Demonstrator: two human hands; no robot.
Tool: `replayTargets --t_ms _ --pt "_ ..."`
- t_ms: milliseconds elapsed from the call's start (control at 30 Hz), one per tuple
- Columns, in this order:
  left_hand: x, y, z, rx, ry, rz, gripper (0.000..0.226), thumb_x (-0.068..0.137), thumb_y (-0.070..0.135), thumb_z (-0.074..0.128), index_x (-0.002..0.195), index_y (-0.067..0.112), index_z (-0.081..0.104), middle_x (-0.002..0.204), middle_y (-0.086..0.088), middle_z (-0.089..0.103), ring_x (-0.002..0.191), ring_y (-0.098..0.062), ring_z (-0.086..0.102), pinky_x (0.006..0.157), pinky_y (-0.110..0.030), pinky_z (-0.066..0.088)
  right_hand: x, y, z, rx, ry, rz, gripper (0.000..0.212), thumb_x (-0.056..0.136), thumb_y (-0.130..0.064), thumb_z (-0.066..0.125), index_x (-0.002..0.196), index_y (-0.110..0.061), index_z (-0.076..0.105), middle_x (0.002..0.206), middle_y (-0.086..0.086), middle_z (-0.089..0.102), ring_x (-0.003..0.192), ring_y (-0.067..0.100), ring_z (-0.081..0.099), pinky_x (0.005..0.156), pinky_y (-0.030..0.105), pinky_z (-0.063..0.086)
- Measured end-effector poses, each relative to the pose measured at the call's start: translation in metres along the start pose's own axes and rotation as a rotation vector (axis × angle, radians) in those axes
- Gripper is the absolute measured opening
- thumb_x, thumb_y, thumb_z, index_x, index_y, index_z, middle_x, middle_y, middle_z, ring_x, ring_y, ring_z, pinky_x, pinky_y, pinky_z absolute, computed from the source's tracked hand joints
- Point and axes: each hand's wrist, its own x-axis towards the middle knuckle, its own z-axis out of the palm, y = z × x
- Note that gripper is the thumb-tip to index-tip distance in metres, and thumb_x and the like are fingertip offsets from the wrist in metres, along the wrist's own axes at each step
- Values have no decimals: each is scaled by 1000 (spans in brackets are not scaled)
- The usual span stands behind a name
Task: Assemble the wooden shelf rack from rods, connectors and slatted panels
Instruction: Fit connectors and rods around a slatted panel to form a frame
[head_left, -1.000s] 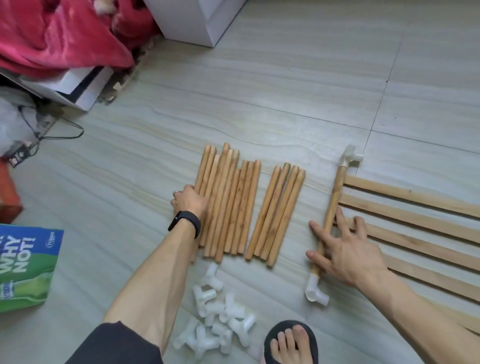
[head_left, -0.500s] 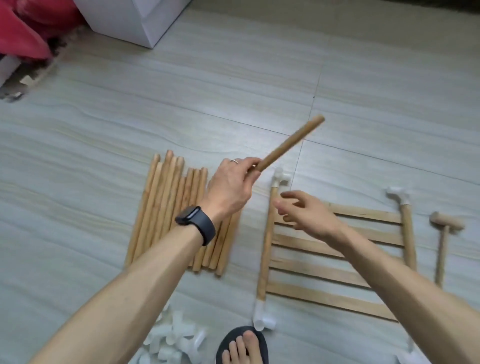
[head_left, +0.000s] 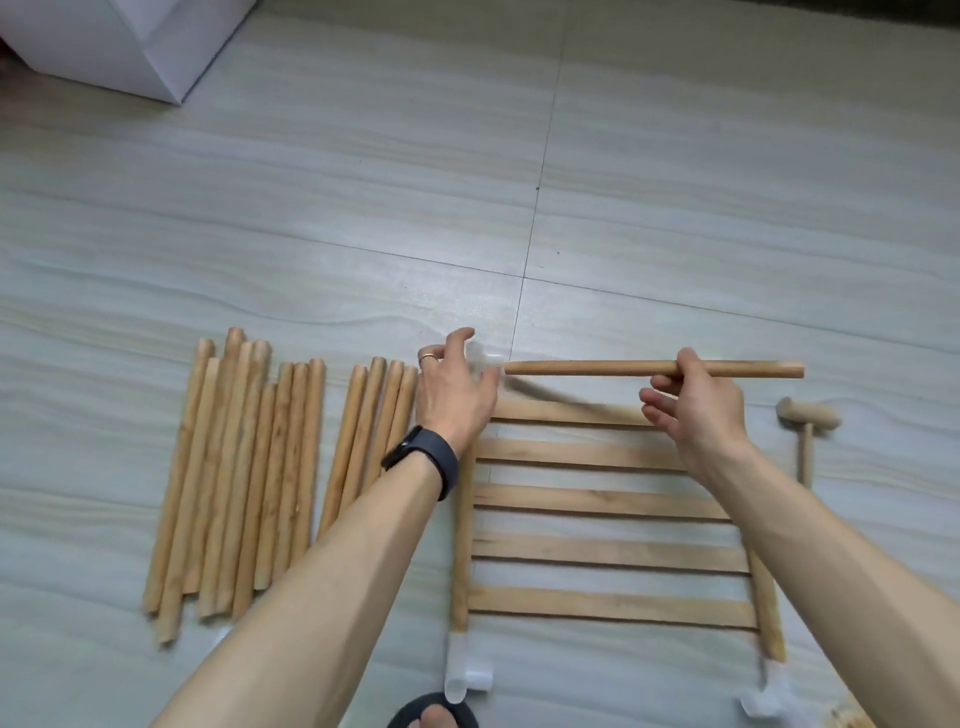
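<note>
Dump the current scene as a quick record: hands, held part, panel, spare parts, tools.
left hand: at the white connector on the panel's far left corner; grip blurred
right hand: pinches a rod, held level, left end at that connector
panel: flat on the floor, five slats
near connectors: on the panel's two near corners
loose rods: lying left of the panel
mallet: on the floor, right of the panel
</note>
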Motion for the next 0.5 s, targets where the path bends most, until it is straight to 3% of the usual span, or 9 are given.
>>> replayTargets --t_ms 100,200,400,500 --pt "13 -2 5 -21 16 -27 39 97 41 58 134 27 57 125 -13 59 121 -26 52 94 -29 37 7 7 0 14 53 21 28 102 -33 49 89 -10 57 79 3 59 64 17 67 54 27 54" --pt "20 -5 8 10 117 3 27 100 39 57 119 23 66 109 -6 70 110 -25 59 80 -25 34 15 10 1 59 56 47 27 103 -32 50 95 -7 58 77 4 58 62 16 66 54 27 53" --pt "19 -12 17 -10 223 41 29 101 37 56 120 19 68 106 -4 72 101 -26 65 79 -28 40 31 8 9 127 -16 69 27 103 -30 51 83 -13 54 66 1 55 51 12 62 51 25 51" --pt "18 -14 23 -42 269 7 27 101 36 55 117 19 70 92 0 69 94 -25 64 75 -28 36 39 8 9 132 -51 83 29 105 -31 51 81 -14 54 65 0 55 56 15 63 53 25 52"
